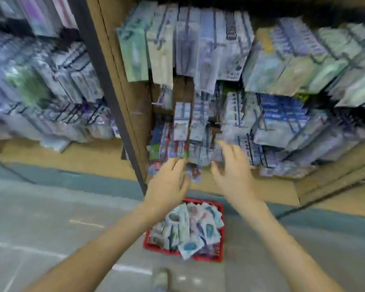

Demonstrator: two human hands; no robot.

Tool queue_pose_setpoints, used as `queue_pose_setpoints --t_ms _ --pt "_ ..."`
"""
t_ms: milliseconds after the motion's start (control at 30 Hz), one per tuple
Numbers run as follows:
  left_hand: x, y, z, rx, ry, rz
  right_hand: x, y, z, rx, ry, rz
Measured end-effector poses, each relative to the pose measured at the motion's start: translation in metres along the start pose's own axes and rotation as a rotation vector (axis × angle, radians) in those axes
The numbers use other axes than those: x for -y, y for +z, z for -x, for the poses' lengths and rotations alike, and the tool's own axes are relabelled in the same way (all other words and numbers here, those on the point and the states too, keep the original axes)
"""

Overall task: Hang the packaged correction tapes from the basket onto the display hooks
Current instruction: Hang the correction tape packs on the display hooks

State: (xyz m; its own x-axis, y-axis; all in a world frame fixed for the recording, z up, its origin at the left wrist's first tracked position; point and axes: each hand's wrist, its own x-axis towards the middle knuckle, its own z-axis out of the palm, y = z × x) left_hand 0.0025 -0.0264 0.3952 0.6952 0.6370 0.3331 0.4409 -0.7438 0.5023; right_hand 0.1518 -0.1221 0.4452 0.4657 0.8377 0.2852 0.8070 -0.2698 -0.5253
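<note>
Head view — basket (207,258) on grey floor (51,218) below hooks (161,41); left hand (168,182), right hand (233,173) — grip unclenched.

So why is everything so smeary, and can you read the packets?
Head view: motion blur smears the hanging packets, left hand and right hand, so no print is readable; the red basket looks slightly sharper; the wide lens bends the shelf post; the top edge is dark.

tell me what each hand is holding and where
Right hand holds nothing, fingers spread. Left hand is at the hanging packs; blur hides any grip.
</note>
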Motion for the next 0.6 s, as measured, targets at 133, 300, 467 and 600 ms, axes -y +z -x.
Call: queue_pose_setpoints --t_ms 133,300,467,600 --pt "0.072 0.130 0.092 0.364 -0.337 0.039 -0.102 0.119 0.086 0.236 0.319 -0.006" --pt "0.172 0.282 0.177 0.647 -0.500 -0.142 -0.231 0.291 0.189 0.433 0.507 -0.042" --pt "0.249 0.403 0.184 0.731 -0.323 -0.367 -0.301 0.415 0.210 0.474 0.459 -0.069" --pt "0.306 0.475 0.170 0.674 -0.144 -0.431 -0.333 0.488 0.167 0.436 0.287 -0.066"
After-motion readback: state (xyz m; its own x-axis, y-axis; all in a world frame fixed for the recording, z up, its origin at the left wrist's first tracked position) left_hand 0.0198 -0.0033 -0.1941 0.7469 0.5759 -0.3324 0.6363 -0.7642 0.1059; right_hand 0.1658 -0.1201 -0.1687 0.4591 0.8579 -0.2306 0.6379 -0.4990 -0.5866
